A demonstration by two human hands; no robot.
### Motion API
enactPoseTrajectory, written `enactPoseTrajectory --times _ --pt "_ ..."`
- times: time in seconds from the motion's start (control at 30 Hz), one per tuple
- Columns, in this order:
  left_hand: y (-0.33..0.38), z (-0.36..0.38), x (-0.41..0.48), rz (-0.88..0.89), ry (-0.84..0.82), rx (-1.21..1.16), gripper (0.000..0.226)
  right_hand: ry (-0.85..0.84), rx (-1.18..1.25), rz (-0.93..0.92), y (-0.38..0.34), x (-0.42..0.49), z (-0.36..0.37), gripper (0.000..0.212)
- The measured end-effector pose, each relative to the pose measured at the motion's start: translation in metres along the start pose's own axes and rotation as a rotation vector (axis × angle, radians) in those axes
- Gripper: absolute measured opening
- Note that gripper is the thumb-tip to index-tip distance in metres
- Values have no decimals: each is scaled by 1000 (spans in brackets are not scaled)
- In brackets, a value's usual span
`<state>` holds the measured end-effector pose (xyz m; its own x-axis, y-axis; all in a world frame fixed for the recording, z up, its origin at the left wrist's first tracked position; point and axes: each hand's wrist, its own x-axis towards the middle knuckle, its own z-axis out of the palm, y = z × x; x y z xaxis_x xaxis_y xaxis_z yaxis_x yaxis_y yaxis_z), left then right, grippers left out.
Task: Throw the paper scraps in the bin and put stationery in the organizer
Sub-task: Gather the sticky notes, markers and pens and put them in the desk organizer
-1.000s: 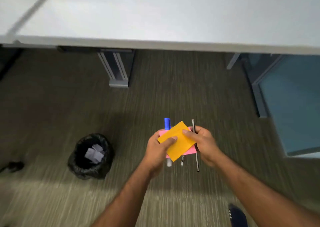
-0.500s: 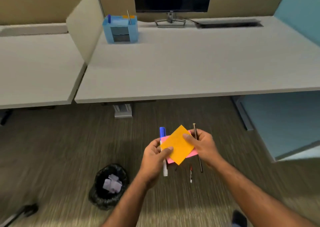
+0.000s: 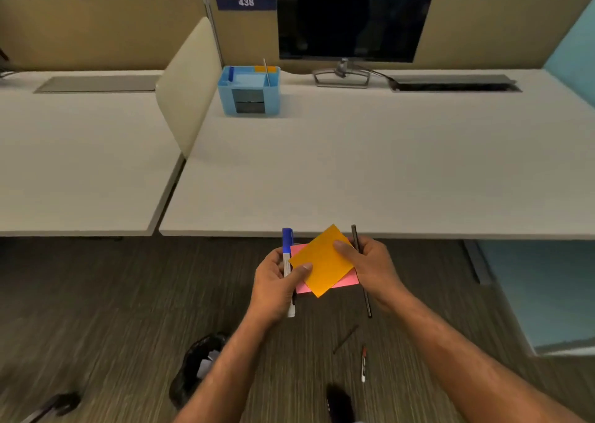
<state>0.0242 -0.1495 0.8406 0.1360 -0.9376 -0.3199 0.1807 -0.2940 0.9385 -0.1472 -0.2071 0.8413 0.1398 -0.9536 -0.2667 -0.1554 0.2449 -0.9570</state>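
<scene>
The orange sticky pad (image 3: 325,261) is held from both sides, tilted like a diamond. It lies on a pink pad (image 3: 349,281) whose edges peek out at its 5 and 9 o'clock. The left hand (image 3: 277,281) has its fingers clenched round a blue-capped marker (image 3: 287,252), cap toward 12 o'clock, with the thumb pressed on the orange pad's left corner. The right hand (image 3: 370,268) grasps a thin dark pencil (image 3: 354,237), nearly upright, and its thumb lies on the pad's upper right edge. The grasp is the same as half a second ago; nothing has slipped.

What has changed is how close the person is. The hands are now at the front edge of the bench (image 3: 386,171), with the marker cap and pencil tip overlapping it, where before they were short of it.

At 11 o'clock from the hands, far back on the bench, stands the blue organizer (image 3: 249,95). It already holds a blue marker (image 3: 231,74), a thin rod (image 3: 266,71) and something orange (image 3: 265,68). More of the dark monitor (image 3: 354,16) at 12 o'clock shows than before.

On the floor (image 3: 112,293), at 5 o'clock from the hands, lie a red-tipped pen (image 3: 363,363) and a thin dark stick (image 3: 345,339). The bin (image 3: 193,368) is at 7 o'clock, now half hidden by the left forearm (image 3: 225,374), with white paper scraps (image 3: 206,363) inside.
</scene>
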Motion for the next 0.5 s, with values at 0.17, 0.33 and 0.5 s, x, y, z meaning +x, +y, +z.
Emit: enactPoseTrajectory --times 0.17,0.33,0.5 --pt "29 0 37 29 130 -35 46 -111 -38 -35 -44 53 2 21" --pt "54 -18 72 26 215 -42 62 -131 -60 -81 -79 93 14 12" --pt "80 -43 118 83 178 -11 45 -106 -45 -74 -102 132 36 18"
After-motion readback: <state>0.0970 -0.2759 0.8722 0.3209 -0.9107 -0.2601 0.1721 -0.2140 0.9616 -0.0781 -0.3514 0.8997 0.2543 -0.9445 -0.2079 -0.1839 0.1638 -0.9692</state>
